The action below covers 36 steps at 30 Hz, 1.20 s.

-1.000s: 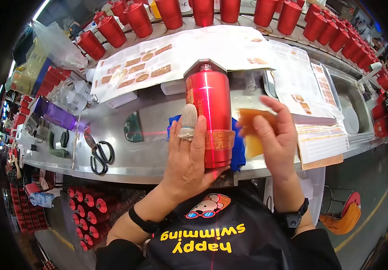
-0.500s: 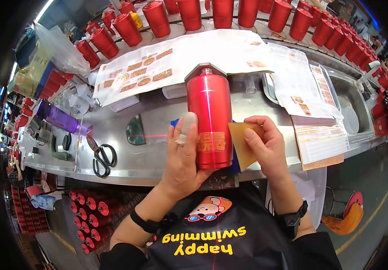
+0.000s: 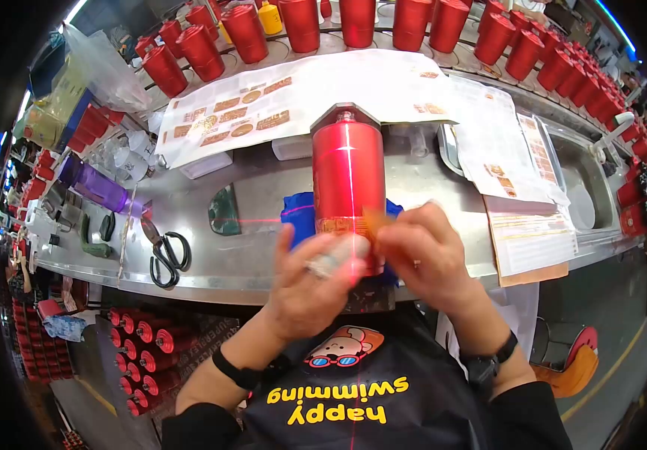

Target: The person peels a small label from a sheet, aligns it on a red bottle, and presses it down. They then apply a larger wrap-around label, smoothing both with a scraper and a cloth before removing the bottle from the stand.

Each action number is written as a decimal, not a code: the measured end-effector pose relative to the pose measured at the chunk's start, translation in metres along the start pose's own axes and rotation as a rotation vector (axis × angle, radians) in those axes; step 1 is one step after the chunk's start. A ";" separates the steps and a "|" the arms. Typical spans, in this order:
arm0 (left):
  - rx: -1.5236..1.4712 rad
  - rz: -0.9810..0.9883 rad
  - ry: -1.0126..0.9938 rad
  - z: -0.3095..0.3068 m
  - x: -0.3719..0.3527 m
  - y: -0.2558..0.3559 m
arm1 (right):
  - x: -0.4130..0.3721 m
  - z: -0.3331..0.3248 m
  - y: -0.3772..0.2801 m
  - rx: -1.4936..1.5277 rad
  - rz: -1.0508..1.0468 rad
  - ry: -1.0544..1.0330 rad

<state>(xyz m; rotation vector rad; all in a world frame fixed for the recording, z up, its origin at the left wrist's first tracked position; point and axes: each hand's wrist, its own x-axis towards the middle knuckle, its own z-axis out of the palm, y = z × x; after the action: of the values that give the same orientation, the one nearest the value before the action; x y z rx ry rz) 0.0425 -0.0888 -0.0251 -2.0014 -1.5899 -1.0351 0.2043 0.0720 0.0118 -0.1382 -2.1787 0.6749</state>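
A red cylinder [image 3: 348,169] lies on a blue cloth [image 3: 298,213], its far end against a dark angular holder [image 3: 344,111]. A gold pattern [image 3: 338,225] shows near its close end, crossed by a red laser line. My left hand [image 3: 316,281], with a wrapped fingertip, lies over the cylinder's near end; whether its fingers grip is blurred. In my right hand [image 3: 428,255], the fingers pinch a small yellow-brown sheet [image 3: 374,222] against the cylinder's right side.
Black-handled scissors [image 3: 166,259], a dark green plate [image 3: 224,211] and a purple bottle [image 3: 95,186] are on the left. Printed sheets [image 3: 263,112] lie behind. A sink [image 3: 582,180] is at right, and red cups [image 3: 245,34] line the back.
My left hand has moved from the cylinder's left side onto its near end. My right hand has brought the yellow-brown sheet left, onto the cylinder by the pattern.
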 end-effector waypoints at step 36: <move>-0.105 -0.415 -0.104 0.008 -0.010 -0.011 | 0.027 -0.024 0.005 0.345 0.251 -0.344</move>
<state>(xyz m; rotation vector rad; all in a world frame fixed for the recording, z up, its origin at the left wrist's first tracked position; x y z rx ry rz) 0.0337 -0.0868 -0.0389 -1.8571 -2.1076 -1.1976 0.2042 0.0945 0.0400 -0.1213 -2.3481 1.2864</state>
